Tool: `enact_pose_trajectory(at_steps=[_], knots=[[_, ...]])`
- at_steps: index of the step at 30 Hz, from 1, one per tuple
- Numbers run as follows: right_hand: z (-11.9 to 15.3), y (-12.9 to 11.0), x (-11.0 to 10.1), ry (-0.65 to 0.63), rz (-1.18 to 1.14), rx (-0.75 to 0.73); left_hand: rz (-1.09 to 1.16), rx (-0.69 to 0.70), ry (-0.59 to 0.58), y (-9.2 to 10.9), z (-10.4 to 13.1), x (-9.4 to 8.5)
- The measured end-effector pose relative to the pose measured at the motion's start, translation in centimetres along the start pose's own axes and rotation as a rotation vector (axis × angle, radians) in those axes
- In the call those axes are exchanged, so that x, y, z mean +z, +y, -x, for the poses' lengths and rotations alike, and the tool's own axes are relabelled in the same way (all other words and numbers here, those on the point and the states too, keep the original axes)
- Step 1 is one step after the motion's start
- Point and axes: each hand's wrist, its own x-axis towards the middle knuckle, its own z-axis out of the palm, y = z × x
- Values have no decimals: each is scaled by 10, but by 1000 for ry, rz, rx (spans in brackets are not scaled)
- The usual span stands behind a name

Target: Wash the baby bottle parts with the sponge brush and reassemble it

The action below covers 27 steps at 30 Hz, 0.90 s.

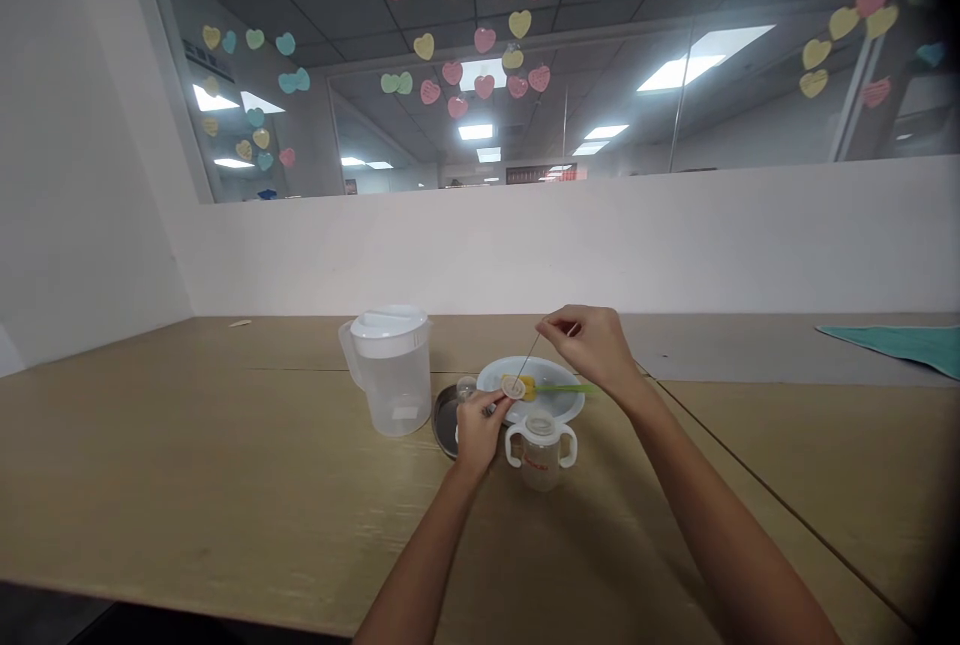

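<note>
My left hand point(480, 430) is closed, pinching a small round whitish piece point(514, 386) with a ring-like rim between thumb and fingers. Above and to the right, my right hand point(589, 337) pinches the top end of a thin dark rod point(529, 357). The rod slants down, and its lower end meets the round piece; whether it goes inside cannot be made out. Just below stands a clear baby bottle point(541, 460) with two white handles, upright and uncapped. Behind the hands is a white bowl point(566, 409), with a yellow-headed, green-handled brush point(559, 388) lying across it.
A lidded translucent pitcher point(394, 375) stands left of the hands. Partly behind my left hand sits a dark metal tray point(444, 417), with a clear dome-shaped piece point(466, 387) near it. A teal cloth point(900, 345) lies at the far right of the wooden table point(225, 485).
</note>
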Motion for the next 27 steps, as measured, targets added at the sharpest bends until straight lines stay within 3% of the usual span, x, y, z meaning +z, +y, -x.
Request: enact_pose_trajectory(at_steps=[9,14,16,20,24,27], knots=[[-12,27,1,47,-238,215,-56,43,0,5,-1,-2],[-19,60,-5,307,-495,336,-135,61,-48,0,4,-3],[-20,82,-1,343,-489,410,-135,70,-67,-2,6,-2],[-15,126,21,84,-438,618,-176,112,-117,-3,9,0],[-4,158,47,-127,-364,706,-238,124,-174,-1,9,-1],[0,169,56,-172,-296,734,-258,87,-183,1,9,-1]])
